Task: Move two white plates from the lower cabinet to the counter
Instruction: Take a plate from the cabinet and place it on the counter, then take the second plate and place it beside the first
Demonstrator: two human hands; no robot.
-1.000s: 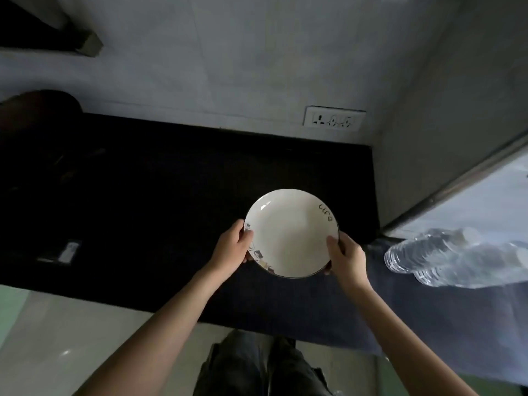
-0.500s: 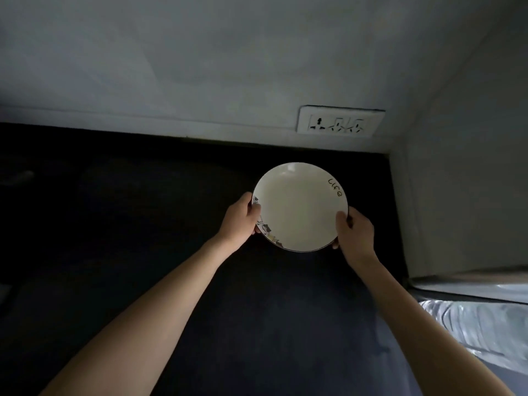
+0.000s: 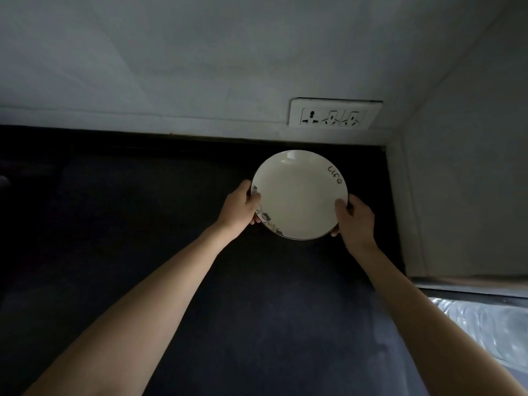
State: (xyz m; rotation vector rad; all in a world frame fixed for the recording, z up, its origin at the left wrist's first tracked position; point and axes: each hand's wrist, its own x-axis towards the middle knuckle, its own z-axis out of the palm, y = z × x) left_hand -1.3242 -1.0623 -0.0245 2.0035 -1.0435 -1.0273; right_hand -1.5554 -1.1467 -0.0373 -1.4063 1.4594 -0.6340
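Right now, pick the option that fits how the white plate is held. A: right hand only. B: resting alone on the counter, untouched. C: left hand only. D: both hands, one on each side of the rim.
D: the left hand and right hand grip opposite edges of the white plate.

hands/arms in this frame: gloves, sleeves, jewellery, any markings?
Both arms are bare up to the bottom edge of the picture: no sleeve shows. The left hand and the right hand wear no gloves. No ring, watch, wristband or marking shows on either, though the light is dim and the far sides of the fingers are hidden.
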